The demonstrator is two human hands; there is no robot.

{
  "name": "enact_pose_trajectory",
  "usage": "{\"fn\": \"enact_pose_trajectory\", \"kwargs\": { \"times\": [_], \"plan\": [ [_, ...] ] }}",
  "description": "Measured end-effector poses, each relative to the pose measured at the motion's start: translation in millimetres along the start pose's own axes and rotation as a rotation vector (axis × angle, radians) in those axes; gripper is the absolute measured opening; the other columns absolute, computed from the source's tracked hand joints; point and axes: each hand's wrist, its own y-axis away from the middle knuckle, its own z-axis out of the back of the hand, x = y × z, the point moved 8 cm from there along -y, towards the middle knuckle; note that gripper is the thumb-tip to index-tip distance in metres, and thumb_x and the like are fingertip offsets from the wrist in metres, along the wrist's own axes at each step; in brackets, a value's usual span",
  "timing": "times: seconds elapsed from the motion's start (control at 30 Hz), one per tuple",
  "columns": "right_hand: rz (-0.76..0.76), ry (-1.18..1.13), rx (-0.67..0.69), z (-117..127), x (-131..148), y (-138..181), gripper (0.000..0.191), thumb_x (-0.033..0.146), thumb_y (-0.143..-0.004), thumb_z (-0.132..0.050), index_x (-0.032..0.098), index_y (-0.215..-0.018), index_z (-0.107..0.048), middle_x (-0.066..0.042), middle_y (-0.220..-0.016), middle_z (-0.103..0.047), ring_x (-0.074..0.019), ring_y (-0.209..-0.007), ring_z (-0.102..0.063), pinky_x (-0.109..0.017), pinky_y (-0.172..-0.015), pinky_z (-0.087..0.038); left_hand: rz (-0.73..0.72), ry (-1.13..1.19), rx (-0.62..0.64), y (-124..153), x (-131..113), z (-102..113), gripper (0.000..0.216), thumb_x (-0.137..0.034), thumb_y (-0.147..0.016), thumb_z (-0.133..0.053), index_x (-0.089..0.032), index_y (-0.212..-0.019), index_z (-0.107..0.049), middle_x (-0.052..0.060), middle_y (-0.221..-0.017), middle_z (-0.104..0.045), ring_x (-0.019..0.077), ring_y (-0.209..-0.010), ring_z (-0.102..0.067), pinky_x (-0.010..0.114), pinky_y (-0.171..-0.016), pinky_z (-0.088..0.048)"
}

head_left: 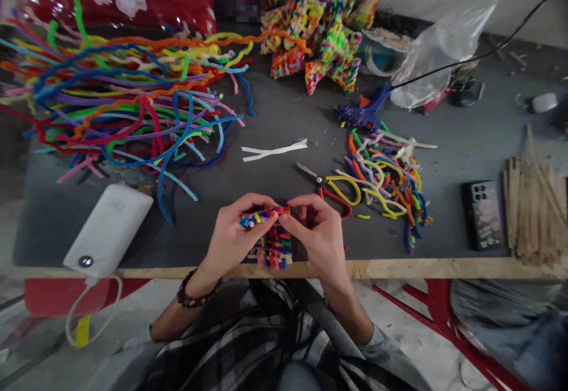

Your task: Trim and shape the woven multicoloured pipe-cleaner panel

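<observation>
Both my hands meet at the near edge of the dark table. My left hand is closed around a small woven piece of many-coloured pipe cleaners, holding its left end. My right hand pinches the right end of the same piece with thumb and fingers. A second woven multicolour block lies on the table just under the held piece, between my wrists. A beaded bracelet sits on my left wrist.
Long loose pipe cleaners spread over the left. Finished woven shapes pile at the back. Scissors, cut pipe-cleaner pieces, a blue glue gun, white strips, a phone, wooden sticks and a white power bank lie around.
</observation>
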Motion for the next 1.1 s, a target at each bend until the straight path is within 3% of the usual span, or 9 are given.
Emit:
{"fn": "enact_pose_trajectory", "kwargs": {
  "times": [0.17, 0.4, 0.57, 0.73, 1.1],
  "plan": [
    [-0.057, -0.144, 0.034, -3.6, -11.1, 0.2, 0.023, 0.046, -0.091, -0.081, 0.023, -0.093, -0.078, 0.003, -0.071, -0.062, -0.0119, -0.062, -0.051, -0.024, -0.054, -0.042, 0.015, -0.004, -0.036, 1.3, 2.4, 2.7, 0.011, -0.029, -0.094, -0.078, -0.023, -0.103, -0.079, 0.003, -0.1, -0.08, 0.0181, -0.093, -0.074, 0.028, -0.086, -0.061],
    [-0.004, -0.05, -0.012, -2.8, -0.9, 3.0, 0.015, 0.036, -0.087, -0.084, 0.023, -0.092, -0.08, 0.004, -0.066, -0.063, -0.0112, -0.057, -0.05, -0.024, -0.05, -0.04, -0.012, 0.005, -0.027, -0.4, -2.9, 0.2, 0.007, -0.027, -0.095, -0.078, -0.025, -0.101, -0.079, -0.001, -0.098, -0.079, 0.014, -0.089, -0.073, 0.023, -0.083, -0.059],
    [0.166, 0.172, -0.104, 0.8, 20.0, 10.2, 0.006, 0.025, -0.091, -0.079, 0.025, -0.097, -0.082, 0.003, -0.073, -0.069, -0.0118, -0.061, -0.058, -0.027, -0.057, -0.049, -0.004, -0.03, -0.009, -1.9, -2.8, -2.2, 0.007, -0.027, -0.094, -0.077, -0.023, -0.099, -0.079, 0.0, -0.095, -0.08, 0.0148, -0.087, -0.074, 0.024, -0.08, -0.06],
    [0.401, 0.346, -0.203, -0.8, 40.2, 21.8, 0.014, 0.016, -0.092, -0.077, 0.027, -0.097, -0.084, 0.001, -0.079, -0.076, -0.0133, -0.063, -0.065, -0.03, -0.063, -0.058, 0.023, -0.013, -0.015, -2.4, -0.4, -1.6, 0.006, -0.026, -0.093, -0.076, -0.021, -0.095, -0.08, -0.001, -0.089, -0.08, 0.0145, -0.081, -0.074, 0.023, -0.077, -0.06],
    [0.499, 0.296, -0.038, -9.6, 46.9, 22.1, 0.017, 0.013, -0.095, -0.074, 0.023, -0.103, -0.086, -0.002, -0.09, -0.083, -0.0131, -0.07, -0.072, -0.028, -0.066, -0.06, 0.03, -0.048, -0.071, -0.5, 2.0, 2.3, 0.013, -0.014, -0.085, -0.072, -0.021, -0.092, -0.081, -0.003, -0.085, -0.081, 0.0123, -0.078, -0.075, 0.019, -0.075, -0.058]
  ]
}}
